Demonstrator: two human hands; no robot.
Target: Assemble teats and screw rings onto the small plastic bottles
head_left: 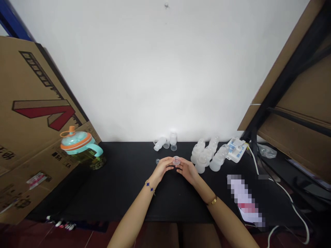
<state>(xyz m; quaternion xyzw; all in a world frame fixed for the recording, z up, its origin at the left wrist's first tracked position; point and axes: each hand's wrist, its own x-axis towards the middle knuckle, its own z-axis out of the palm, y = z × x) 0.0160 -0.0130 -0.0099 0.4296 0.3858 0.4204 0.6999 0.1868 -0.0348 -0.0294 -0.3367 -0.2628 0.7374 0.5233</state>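
Observation:
Both my hands meet over the middle of the black table (124, 186). My left hand (162, 168) and my right hand (186, 169) pinch a small clear round part (176, 160) between their fingertips. A tiny clear piece (157, 161) lies just left of my left hand. Behind the hands, by the wall, lie a few loose clear bottle parts (165, 142). A group of several translucent white bottles (208, 155) lies to the right of my right hand.
A teal and orange water jug (82, 148) stands at the left, in front of a large cardboard box (33, 127). At the right are a white power strip (236, 150) with a cable (289, 203), a blurred flat object (245, 201), and a dark shelf frame (281, 89).

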